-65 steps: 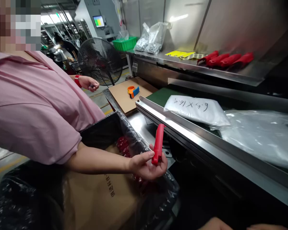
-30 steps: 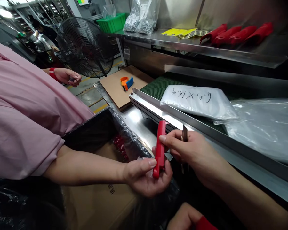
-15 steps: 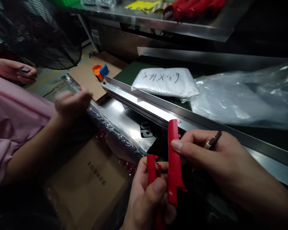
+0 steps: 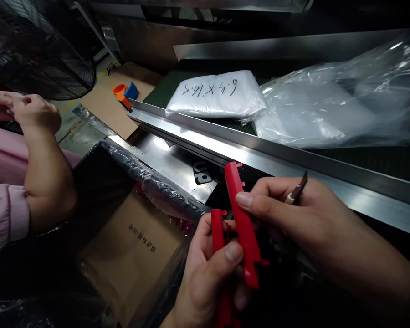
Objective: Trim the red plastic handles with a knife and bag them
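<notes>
My left hand [image 4: 203, 271] is closed around a narrow red plastic part [image 4: 217, 230], whose lower end shows below the fingers. Between the thumb and fingers of my right hand [image 4: 310, 223] is a longer red plastic part [image 4: 239, 212] with small tabs along its right side. It leans to the left at the top and crosses close by my left fingertips; whether these touch it I cannot tell. A small knife [image 4: 296, 189] with a dark pointed blade and pale handle is also tucked in my right hand, its tip pointing up.
A box lined with black plastic [image 4: 150, 175] stands at left, with a cardboard sheet [image 4: 130, 255] inside. Beyond a metal rail [image 4: 205, 136], a white plastic pack [image 4: 215, 95] and clear bags [image 4: 310, 109] lie on a green belt. A co-worker's hands [image 4: 37, 114] and a fan [image 4: 44, 50] are at left.
The red part in my right hand has tilted, its top now leaning left. The co-worker's near hand has drawn back to the left, meeting their other hand. The view has tipped downward.
</notes>
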The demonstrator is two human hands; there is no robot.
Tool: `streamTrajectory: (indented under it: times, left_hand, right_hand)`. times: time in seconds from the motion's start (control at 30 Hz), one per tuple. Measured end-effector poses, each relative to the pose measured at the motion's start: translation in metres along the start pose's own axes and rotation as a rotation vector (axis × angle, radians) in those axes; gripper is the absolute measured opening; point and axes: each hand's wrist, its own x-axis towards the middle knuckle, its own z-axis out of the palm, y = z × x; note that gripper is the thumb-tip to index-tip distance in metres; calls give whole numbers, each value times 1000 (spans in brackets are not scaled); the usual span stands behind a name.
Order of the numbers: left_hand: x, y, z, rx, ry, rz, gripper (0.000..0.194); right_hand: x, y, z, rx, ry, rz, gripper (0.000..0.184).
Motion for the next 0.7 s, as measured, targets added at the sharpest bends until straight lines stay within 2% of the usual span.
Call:
streamTrajectory:
  times: [0.43, 0.7]
  left_hand:
    - [-1, 1, 7, 83, 113, -105, 33]
    - [-1, 2, 8, 100, 116, -114, 34]
  right_hand:
    - [1, 7, -5, -16, 12, 11, 36]
    - [3, 9, -6, -16, 6, -3, 35]
